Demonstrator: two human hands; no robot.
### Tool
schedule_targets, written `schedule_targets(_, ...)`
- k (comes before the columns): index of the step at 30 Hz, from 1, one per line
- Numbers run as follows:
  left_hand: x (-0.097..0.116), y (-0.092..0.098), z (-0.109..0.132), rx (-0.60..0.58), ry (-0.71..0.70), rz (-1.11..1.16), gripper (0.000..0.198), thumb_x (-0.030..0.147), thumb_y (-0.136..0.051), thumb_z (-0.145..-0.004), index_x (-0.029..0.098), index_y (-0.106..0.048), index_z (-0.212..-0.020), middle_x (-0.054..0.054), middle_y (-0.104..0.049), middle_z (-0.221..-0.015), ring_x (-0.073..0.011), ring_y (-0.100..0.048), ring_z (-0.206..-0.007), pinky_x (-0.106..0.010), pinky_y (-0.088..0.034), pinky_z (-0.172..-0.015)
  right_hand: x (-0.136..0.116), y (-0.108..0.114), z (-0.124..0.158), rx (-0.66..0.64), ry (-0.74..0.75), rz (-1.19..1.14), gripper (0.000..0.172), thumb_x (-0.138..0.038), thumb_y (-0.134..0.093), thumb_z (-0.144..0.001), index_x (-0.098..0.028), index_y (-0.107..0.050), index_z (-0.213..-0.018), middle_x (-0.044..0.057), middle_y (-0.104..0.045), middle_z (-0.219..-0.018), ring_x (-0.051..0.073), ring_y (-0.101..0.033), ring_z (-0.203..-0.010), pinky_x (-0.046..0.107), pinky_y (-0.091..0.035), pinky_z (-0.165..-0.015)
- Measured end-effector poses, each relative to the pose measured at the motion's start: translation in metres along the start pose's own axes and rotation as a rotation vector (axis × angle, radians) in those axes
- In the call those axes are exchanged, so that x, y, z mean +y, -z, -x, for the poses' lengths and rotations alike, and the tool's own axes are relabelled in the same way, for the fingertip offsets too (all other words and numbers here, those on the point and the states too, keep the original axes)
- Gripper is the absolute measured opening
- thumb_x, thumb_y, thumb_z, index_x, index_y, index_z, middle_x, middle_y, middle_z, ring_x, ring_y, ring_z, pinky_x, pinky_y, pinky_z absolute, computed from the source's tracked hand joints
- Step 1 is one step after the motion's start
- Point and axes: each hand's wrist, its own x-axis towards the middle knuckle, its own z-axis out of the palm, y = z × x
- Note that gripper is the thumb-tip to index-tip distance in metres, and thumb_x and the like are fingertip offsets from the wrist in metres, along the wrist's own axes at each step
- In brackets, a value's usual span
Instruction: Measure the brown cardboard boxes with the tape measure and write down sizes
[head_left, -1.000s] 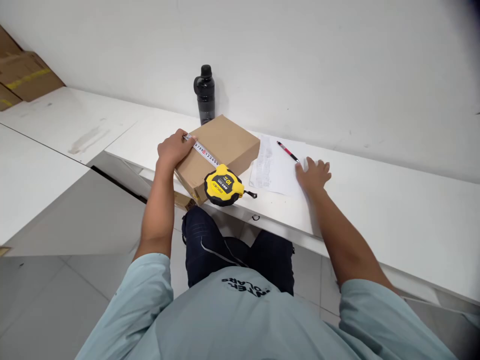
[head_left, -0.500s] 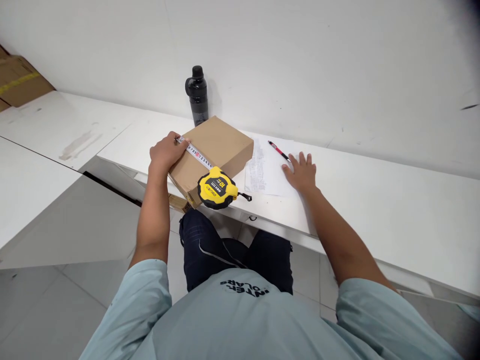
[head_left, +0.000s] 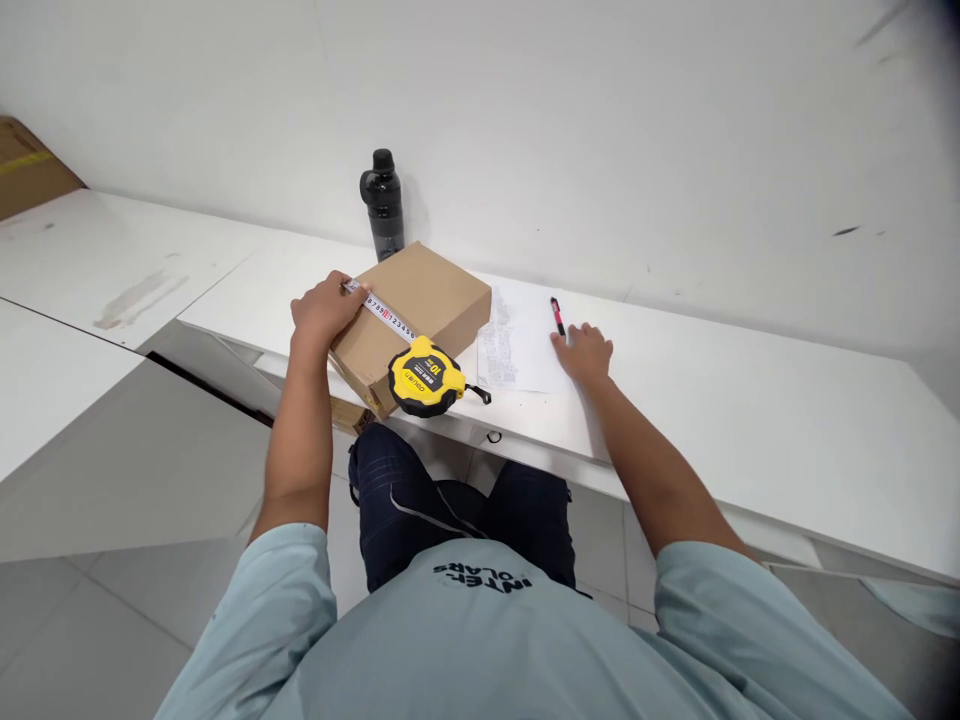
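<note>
A brown cardboard box point(head_left: 431, 285) lies at an angle on the white table. My left hand point(head_left: 328, 308) is closed at the box's left edge, pinching the end of a measuring tape. The tape's white blade point(head_left: 388, 317) stretches across the top of the box. Its yellow and black case point(head_left: 426, 378) rests at the box's near right edge, its loop hanging to the right. My right hand point(head_left: 589, 353) has its fingers curled around the lower end of a red and black pen point(head_left: 556, 313). Beneath lies a sheet of paper point(head_left: 529, 368) with handwriting on its left part.
Behind the box a black bottle point(head_left: 384, 205) stands by the wall. A larger taped carton point(head_left: 34, 175) sits at the far left. Below the table edge, near my knees, is a smaller carton point(head_left: 349, 415). The white table point(head_left: 735, 400) continues to the right.
My right hand has drawn its spread fingers in and closed on the pen, which has turned more upright. My left hand still holds the tape end. The whole view has shifted slightly.
</note>
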Motion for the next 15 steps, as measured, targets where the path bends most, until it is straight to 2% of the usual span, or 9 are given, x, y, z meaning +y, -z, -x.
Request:
schedule_targets(3,0.0,0.001,0.001,-0.011,-0.007,-0.002,0.061,0.068,-0.041,-0.094,0.032,-0.062,-0.139,-0.012,-0.07,-0.145,-0.0418,-0.064,-0.131,-0.056,-0.04,-0.112,-0.004,0.004,0.003,0.045,-0.028,-0.136,0.029,-0.037,-0.051,-0.093,-0.019,-0.073,-0.1,0.018,-0.072,-0.132,0.034,-0.056,-0.136,0.064,-0.024,-0.126)
schedule_targets(6,0.001,0.001,0.001,-0.001,-0.011,0.012,0.06,0.068,-0.042,-0.094,0.032,-0.063,-0.138,-0.012,-0.071,-0.143,-0.0423,-0.064,-0.131,-0.056,-0.04,-0.112,-0.005,0.015,0.003,0.178,-0.092,-0.244,0.03,-0.036,-0.047,-0.096,-0.019,-0.071,-0.1,0.016,-0.074,-0.124,0.032,-0.058,-0.132,0.064,-0.025,-0.126)
schedule_targets(8,0.001,0.0,0.0,0.008,-0.008,0.024,0.059,0.068,-0.044,-0.094,0.033,-0.063,-0.137,-0.012,-0.071,-0.143,-0.0429,-0.064,-0.13,-0.057,-0.04,-0.111,-0.005,0.027,0.004,0.271,-0.16,-0.343,0.04,-0.042,-0.037,-0.101,-0.019,-0.07,-0.103,0.016,-0.073,-0.122,0.031,-0.061,-0.128,0.061,-0.039,-0.119)
schedule_targets(10,0.0,0.0,-0.001,0.007,-0.009,0.032,0.059,0.067,-0.045,-0.093,0.032,-0.064,-0.136,-0.012,-0.071,-0.143,-0.0434,-0.063,-0.13,-0.058,-0.04,-0.111,-0.008,0.04,0.01,0.321,-0.211,-0.454,0.053,-0.052,-0.025,-0.104,-0.02,-0.068,-0.105,0.014,-0.072,-0.118,0.028,-0.066,-0.118,0.053,-0.054,-0.102)
schedule_targets(12,0.0,-0.001,-0.002,0.005,-0.014,0.039,0.059,0.066,-0.047,-0.092,0.032,-0.064,-0.136,-0.013,-0.071,-0.143,-0.0437,-0.063,-0.13,-0.058,-0.039,-0.111,-0.015,0.051,0.023,0.307,-0.222,-0.7,0.054,-0.062,-0.028,-0.102,-0.024,-0.067,-0.105,0.009,-0.071,-0.113,0.022,-0.069,-0.108,0.041,-0.059,-0.088)
schedule_targets(14,0.0,-0.001,-0.002,0.011,-0.018,0.051,0.058,0.066,-0.049,-0.09,0.033,-0.065,-0.135,-0.012,-0.071,-0.143,-0.0438,-0.063,-0.13,-0.058,-0.039,-0.112,-0.027,0.056,0.043,0.222,-0.195,-1.097,0.041,-0.063,-0.053,-0.091,-0.026,-0.067,-0.102,0.004,-0.07,-0.107,0.017,-0.07,-0.096,0.033,-0.058,-0.081)
schedule_targets(15,0.001,-0.001,-0.002,0.013,-0.015,0.056,0.058,0.066,-0.049,-0.09,0.033,-0.065,-0.135,-0.012,-0.071,-0.142,-0.0439,-0.063,-0.13,-0.058,-0.039,-0.112,-0.034,0.056,0.055,0.158,-0.164,-1.202,0.035,-0.058,-0.063,-0.085,-0.026,-0.068,-0.1,0.002,-0.069,-0.102,0.015,-0.068,-0.086,0.03,-0.057,-0.075)
